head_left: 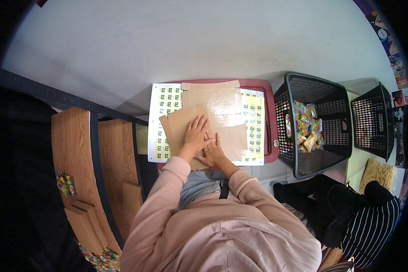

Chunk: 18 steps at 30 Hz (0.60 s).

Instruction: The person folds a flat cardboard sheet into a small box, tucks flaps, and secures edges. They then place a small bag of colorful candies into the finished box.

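A flattened brown cardboard carton (226, 106) lies unfolded in front of me, with one panel (174, 124) slanting across its left part. My left hand (196, 133) rests flat on that panel, fingers stretched out. Just below and to the right, my right hand (213, 152) presses on the cardboard with its fingers spread, the two hands touching or overlapping. Neither hand grips anything that I can see. Under the carton lie white and yellow sheets of printed labels (254, 124), on a dark red board or lid (269, 97).
Right of the board stands a black plastic basket (322, 156) holding colourful packets (306, 118); a smaller basket (374, 118) is beyond it. A bag of pale sticks (378, 177) and dark cloth (319, 199) lie lower right. Wooden shelves (75, 140) with folded boxes (88, 222) stand left.
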{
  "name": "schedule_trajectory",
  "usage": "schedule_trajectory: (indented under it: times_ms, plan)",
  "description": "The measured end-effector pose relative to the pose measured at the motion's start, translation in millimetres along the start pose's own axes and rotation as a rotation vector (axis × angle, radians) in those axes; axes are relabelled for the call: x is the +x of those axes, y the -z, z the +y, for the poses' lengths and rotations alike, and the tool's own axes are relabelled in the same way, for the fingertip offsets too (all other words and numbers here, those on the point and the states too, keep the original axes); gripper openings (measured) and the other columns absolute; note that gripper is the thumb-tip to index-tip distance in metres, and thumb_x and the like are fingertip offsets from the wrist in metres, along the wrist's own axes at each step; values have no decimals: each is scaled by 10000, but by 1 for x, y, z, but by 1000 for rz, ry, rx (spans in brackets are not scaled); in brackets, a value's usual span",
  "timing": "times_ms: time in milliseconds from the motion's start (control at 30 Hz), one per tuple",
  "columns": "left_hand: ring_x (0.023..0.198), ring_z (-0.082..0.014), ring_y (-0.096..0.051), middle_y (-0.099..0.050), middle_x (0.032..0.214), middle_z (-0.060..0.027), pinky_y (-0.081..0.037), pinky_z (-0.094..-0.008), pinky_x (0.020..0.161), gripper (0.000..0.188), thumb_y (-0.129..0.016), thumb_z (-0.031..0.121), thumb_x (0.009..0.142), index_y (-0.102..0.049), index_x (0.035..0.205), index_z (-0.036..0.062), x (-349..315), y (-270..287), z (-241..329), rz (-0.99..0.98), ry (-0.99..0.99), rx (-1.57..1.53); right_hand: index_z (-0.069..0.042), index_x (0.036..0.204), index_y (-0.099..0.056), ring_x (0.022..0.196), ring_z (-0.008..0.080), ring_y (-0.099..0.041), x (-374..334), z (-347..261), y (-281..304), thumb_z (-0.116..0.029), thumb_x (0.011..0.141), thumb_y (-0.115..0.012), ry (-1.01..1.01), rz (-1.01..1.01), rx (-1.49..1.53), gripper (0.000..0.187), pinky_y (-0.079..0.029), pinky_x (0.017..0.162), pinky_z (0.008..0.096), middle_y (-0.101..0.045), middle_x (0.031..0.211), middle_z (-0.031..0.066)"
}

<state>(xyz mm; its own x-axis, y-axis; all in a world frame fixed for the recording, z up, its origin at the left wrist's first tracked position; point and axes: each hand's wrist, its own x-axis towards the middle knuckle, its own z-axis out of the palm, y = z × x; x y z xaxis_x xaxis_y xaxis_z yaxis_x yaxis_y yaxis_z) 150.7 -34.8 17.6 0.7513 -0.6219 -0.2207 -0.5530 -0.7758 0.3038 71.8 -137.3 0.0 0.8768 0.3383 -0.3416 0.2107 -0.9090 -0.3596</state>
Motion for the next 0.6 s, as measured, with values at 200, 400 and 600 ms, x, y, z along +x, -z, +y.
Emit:
schedule_trajectory:
  times_ms: [200, 400, 600]
  plan:
    - [1335, -260, -119, -130, 1456, -73, -175, -468, 1056, 799, -521, 537, 775, -238, 1379, 98, 7, 1, 2, -89, 55, 77, 34, 1374, -122, 1342, 345, -50, -20, 6, -6, -669, 796, -320, 106, 84, 79, 931, -30, 1070, 500, -105, 1433, 229]
    - [1349, -247, -68, -72, 1469, -62, -160, -471, 1066, 855, -556, 527, 758, -158, 1401, 127, 7, 1, 6, -166, 94, 70, 49, 1322, -256, 1296, 384, -193, -56, 17, 5, -426, 787, -529, 261, 90, 264, 766, -212, 1042, 462, -219, 1384, 247]
    - [1354, -224, -34, -30, 1473, -56, -138, -453, 1074, 1041, -683, 543, 631, -114, 1408, 146, 4, 9, 9, -218, 93, 133, -61, 1119, -549, 981, 287, -466, -46, 60, 33, -49, 687, -532, 134, 358, 271, 432, -389, 817, 402, -501, 1032, 120]
